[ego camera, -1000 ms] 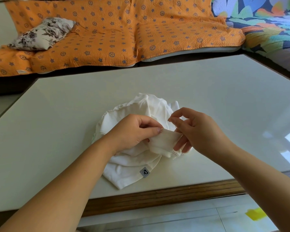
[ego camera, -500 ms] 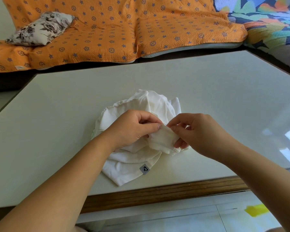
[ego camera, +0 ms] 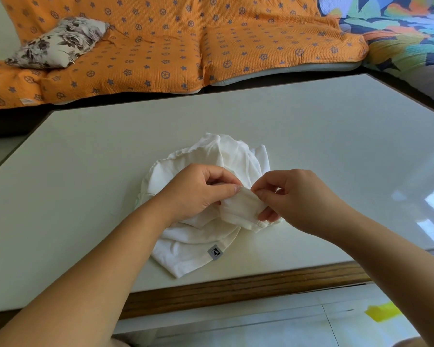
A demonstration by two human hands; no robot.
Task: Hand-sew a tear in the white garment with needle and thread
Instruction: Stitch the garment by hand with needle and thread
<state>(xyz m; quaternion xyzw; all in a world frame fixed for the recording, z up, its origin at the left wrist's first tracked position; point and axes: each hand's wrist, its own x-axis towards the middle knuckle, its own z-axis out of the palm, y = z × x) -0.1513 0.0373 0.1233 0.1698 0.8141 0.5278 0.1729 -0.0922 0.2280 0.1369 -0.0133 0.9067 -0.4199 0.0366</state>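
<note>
The white garment is pinched by the left hand and right hand; its fold is best drawn taut; no needle is discerned.

I have only one camera, worn on my head. It looks forward and down at the desk from near, with the white garment about at the centre. My left hand and right hand are seen from above. At the far edge the wide lens probably bends the sofa.
</note>
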